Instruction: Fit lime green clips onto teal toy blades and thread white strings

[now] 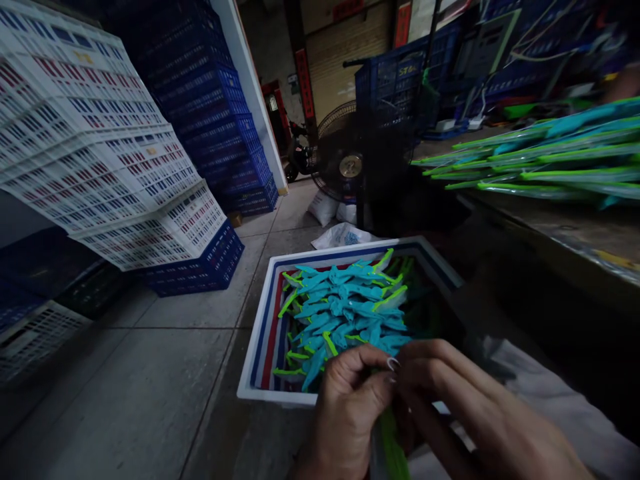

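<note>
My left hand (pixel 345 413) and my right hand (pixel 470 413) meet at the bottom of the view, fingers curled together around a green plastic piece (pixel 390 447) that runs down between them. Both hands are closed on it. Just beyond them stands a white tub with red and blue stripes (pixel 260 333), filled with several blue and green plastic pieces (pixel 345 310). What the fingertips pinch at the top is hidden.
Stacked white crates (pixel 100 147) and blue crates (pixel 215 100) rise at the left. A dark fan (pixel 345 163) stands behind the tub. A bench (pixel 565 227) at the right carries long green and blue pieces (pixel 540 160). Tiled floor (pixel 150 387) lies at the left.
</note>
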A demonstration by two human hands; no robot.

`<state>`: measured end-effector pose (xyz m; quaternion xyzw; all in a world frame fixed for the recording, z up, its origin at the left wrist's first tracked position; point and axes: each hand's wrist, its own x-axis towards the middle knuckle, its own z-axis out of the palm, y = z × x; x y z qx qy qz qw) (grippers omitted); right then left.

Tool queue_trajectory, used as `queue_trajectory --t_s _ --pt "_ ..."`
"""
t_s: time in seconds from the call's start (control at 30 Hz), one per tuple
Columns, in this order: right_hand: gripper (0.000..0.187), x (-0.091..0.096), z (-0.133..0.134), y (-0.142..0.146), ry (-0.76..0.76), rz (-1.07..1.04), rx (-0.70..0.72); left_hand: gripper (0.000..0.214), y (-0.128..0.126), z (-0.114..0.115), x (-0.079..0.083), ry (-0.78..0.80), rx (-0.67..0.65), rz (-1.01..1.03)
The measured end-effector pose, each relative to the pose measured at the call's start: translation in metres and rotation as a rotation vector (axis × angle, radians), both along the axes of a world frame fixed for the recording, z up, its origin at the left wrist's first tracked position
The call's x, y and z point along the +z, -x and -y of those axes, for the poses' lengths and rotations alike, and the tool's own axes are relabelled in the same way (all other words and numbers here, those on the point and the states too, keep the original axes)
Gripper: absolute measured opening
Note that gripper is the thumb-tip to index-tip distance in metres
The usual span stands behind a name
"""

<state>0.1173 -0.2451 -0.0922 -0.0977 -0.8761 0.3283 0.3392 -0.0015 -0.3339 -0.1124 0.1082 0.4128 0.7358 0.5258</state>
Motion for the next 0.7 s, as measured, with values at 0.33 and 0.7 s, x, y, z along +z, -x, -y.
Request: queue_trajectory --t_s 0.33,0.7 --pt "0.029 0.008 -0.009 0.0 1.068 0.066 0.245 0.032 -0.013 0.002 -0.014 -0.016 -0.041 -0.08" --pt "0.04 0.006 -0.001 -0.002 1.284 -0.032 0.125 0.034 -0.011 0.005 -0.01 0.042 -0.034 -0.124"
